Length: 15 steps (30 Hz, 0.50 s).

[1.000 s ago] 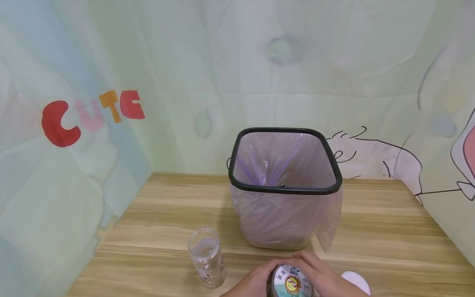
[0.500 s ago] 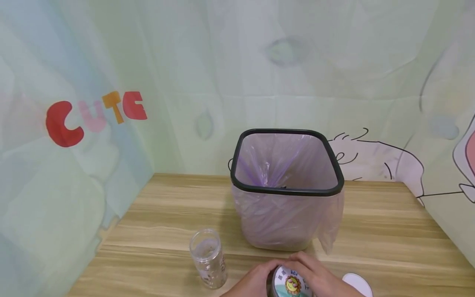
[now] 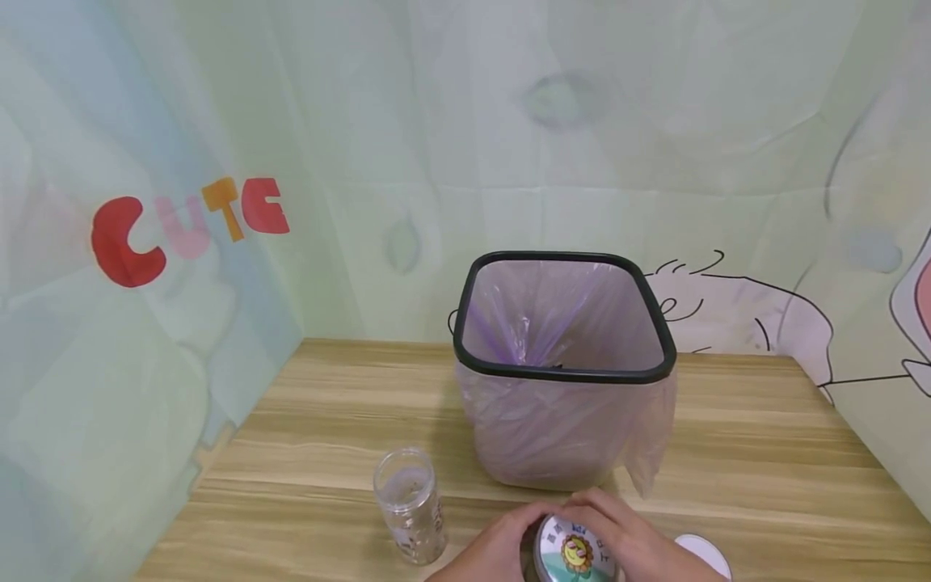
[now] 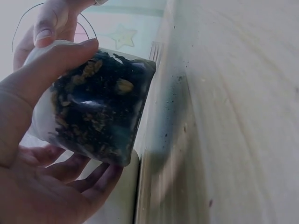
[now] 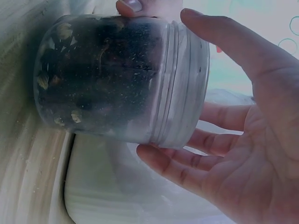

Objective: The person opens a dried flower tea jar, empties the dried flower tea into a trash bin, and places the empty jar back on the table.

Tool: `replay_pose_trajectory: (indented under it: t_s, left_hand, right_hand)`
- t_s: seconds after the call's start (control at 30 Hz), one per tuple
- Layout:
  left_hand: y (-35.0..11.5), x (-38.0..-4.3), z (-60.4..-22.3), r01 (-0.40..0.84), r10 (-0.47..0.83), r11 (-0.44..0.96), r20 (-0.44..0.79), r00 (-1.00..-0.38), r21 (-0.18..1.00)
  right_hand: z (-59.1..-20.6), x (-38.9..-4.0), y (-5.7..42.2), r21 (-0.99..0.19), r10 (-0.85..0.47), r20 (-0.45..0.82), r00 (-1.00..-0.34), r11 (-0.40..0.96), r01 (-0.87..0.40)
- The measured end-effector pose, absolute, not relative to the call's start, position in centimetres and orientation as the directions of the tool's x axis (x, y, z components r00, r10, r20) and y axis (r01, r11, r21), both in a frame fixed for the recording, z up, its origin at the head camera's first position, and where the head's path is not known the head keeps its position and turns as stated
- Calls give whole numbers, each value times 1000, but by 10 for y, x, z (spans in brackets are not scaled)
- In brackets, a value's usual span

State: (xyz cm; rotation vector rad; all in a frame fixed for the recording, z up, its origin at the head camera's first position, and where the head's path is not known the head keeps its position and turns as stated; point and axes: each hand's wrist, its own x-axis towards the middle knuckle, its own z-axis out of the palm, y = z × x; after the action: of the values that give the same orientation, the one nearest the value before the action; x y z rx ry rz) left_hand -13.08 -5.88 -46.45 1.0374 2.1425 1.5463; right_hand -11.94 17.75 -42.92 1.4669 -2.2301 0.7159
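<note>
Hands (image 3: 498,547) (image 3: 631,539) around the lidded jar (image 3: 573,554)

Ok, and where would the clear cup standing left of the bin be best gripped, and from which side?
Probably around the middle of its wall, from the left: the clear cup stands upright, tall and round, with the bin and the lidded jar both off to its right.

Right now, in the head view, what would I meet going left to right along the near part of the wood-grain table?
Clear cylindrical container, left hand, clear round sunflower-topped jar with dark contents, right hand, flat white round disc.
</note>
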Motion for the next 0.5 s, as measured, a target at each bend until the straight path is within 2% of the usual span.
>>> replay_pose_trajectory:
  t_s: [0.23,0.5]
  left_hand:
    - [-59,-130,-457,387,706,127,191,-682,913]
    - [-59,-130,-448,483,711,142,250,-657,864]
  right_hand:
    - [-419,-119,179,-243,-725,581,-369,278,-929]
    - [-406,-115,185,-336,-741,525,-419,272,-902]
